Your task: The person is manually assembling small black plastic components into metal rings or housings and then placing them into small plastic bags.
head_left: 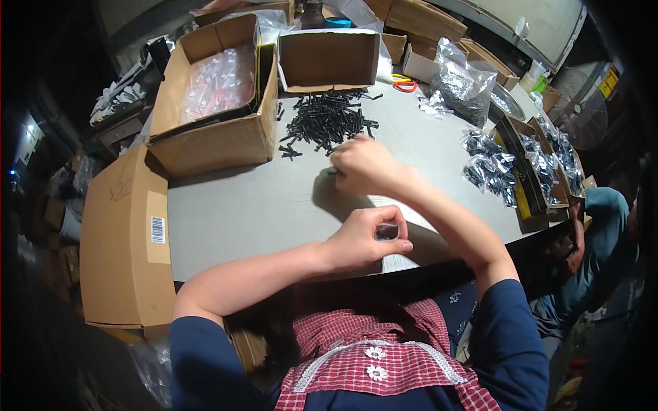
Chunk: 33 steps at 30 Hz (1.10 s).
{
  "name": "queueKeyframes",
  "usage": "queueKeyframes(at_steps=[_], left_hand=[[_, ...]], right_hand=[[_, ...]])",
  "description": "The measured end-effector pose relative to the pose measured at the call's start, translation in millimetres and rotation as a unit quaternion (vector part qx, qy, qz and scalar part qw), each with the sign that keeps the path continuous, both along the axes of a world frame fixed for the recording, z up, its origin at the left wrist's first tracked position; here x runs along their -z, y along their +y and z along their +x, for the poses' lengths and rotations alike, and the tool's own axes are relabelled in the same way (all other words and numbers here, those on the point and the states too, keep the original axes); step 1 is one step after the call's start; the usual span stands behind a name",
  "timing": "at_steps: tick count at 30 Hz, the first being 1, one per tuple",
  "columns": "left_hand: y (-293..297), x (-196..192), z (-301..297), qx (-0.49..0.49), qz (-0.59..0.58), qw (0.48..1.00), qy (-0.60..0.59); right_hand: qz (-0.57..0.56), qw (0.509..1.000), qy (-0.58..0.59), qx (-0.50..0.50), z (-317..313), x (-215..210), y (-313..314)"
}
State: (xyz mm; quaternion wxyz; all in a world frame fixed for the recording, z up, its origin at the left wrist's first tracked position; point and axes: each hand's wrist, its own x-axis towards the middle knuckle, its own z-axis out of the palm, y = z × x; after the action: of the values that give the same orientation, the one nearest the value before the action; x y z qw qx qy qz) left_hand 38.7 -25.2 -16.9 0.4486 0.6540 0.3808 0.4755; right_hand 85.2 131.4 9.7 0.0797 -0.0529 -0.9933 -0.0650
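Observation:
A heap of black screws (pixel 327 120) lies on the pale tabletop, spilling from the mouth of a tipped cardboard box. My right hand (pixel 367 166) is just on the near side of the heap, its fingers curled together. A small dark bit shows at its fingertips, too small to name. Closer to me, my left hand (pixel 360 241) is curled around a small clear plastic bag (pixel 387 231), whose opening shows between thumb and forefinger. What the bag contains is hard to make out.
An open carton (pixel 219 147) of clear bags stands at left, the tipped box (pixel 329 60) beside it. Scissors (pixel 404 83) lie at the back. Filled bags (pixel 490 168) and narrow boxes (pixel 524 171) line the right side. Another person's knee (pixel 603 233) is at far right.

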Motion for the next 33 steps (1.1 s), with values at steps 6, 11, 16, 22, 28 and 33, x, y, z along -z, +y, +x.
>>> queueKeyframes(at_steps=[6,11,16,22,28,33], left_hand=[[18.3,9.6,-8.7,-0.094,-0.081,0.987,-0.104],[21.3,3.9,-14.2,-0.069,-0.098,0.976,-0.183],[23.3,2.8,-18.2,-0.119,-0.079,0.987,-0.073],[30.8,0.0,-25.1,-0.101,-0.078,0.992,0.025],[36.2,3.1,-34.8,-0.141,0.04,0.98,0.135],[39.5,3.7,-37.4,-0.125,-0.01,0.992,0.032]], right_hand=[[-0.504,0.819,0.268,-0.057,75.6,-41.0,-5.5],[-0.366,0.891,0.259,-0.074,104.2,-32.3,-23.2],[-0.353,0.891,0.283,-0.044,119.2,-36.5,-25.3],[-0.218,0.949,0.218,-0.059,116.0,-36.6,-24.4],[-0.211,0.953,0.216,-0.021,127.4,-37.1,-21.5],[-0.272,0.925,0.266,-0.004,130.0,-33.0,-17.9]])
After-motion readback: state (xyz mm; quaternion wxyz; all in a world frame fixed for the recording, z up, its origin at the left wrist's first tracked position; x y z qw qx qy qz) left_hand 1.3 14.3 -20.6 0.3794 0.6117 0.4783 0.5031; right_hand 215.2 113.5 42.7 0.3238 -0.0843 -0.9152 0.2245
